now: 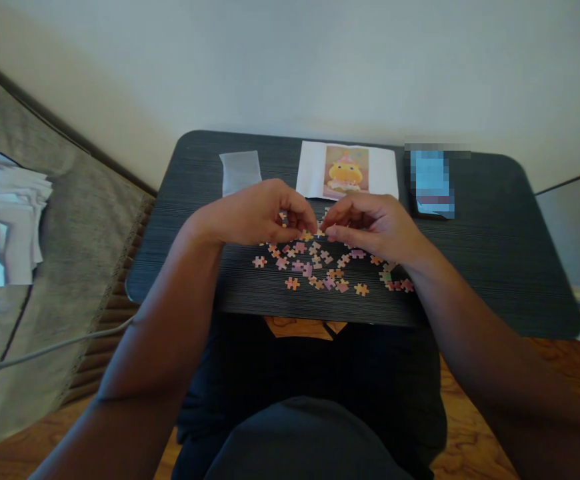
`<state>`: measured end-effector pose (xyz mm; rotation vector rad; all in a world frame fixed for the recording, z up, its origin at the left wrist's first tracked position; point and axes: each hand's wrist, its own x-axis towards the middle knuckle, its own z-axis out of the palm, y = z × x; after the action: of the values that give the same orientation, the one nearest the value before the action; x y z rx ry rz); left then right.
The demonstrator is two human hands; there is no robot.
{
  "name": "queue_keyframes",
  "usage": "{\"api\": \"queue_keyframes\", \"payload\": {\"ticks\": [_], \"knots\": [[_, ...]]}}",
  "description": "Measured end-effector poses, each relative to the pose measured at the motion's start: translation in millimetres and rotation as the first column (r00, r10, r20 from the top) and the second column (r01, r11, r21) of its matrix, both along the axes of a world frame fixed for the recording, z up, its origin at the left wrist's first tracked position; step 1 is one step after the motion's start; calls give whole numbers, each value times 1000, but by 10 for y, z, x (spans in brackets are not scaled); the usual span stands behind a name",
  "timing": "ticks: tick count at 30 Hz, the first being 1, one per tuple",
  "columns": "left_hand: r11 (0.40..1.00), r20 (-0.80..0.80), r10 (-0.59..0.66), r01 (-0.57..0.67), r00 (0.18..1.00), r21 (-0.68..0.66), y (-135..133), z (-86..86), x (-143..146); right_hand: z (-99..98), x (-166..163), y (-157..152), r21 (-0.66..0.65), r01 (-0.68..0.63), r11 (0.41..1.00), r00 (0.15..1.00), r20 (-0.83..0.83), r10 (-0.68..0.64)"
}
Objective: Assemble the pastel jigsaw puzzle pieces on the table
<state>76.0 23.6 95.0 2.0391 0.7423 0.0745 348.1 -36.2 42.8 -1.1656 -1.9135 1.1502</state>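
Observation:
Many small jigsaw puzzle pieces [300, 247] in orange, pink, purple and green lie loose on the dark table [495, 267]. My left hand [280, 215] is over the far part of the spread, its thumb and fingers pinched at an orange puzzle piece [306, 235]. Close on its right, my right hand [370, 223] is pinched too, with a pinkish piece at its fingertips. The fingertips of both hands nearly meet, and the hands hide some pieces beneath them. Just beyond them lies a white sheet [315, 170] with a picture [346, 172] of a yellow cartoon figure.
A translucent plastic bag [241, 172] lies at the table's back left. To the right of the sheet is a phone [429, 183] with a blurred screen. A wall [320, 67] runs behind the table. On the left, papers [15, 213] rest on fabric, near a cable [60, 343].

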Motion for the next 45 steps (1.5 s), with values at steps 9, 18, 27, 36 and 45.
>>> {"api": "queue_keyframes", "payload": {"ticks": [9, 18, 27, 36, 45], "knots": [[999, 171, -25, 22, 985, 24, 59, -158, 362, -82, 49, 76, -152, -68, 986, 976, -217, 33], [861, 328, 99, -246, 940, 445, 94, -440, 263, -80, 259, 145, -190, 2, 982, 987, -155, -32], [776, 247, -148, -43, 958, 629, 59, -607, 279, -60, 426, 185, -270, 58, 961, 998, 15, -56], [743, 171, -218, 50, 961, 667, 29, -689, 308, -129, 349, 182, -220, 70, 973, 993, 109, -47], [770, 158, -201, 56, 967, 635, 25, -704, 305, -129, 302, 152, -108, 90, 990, 973, 223, -64]]}}
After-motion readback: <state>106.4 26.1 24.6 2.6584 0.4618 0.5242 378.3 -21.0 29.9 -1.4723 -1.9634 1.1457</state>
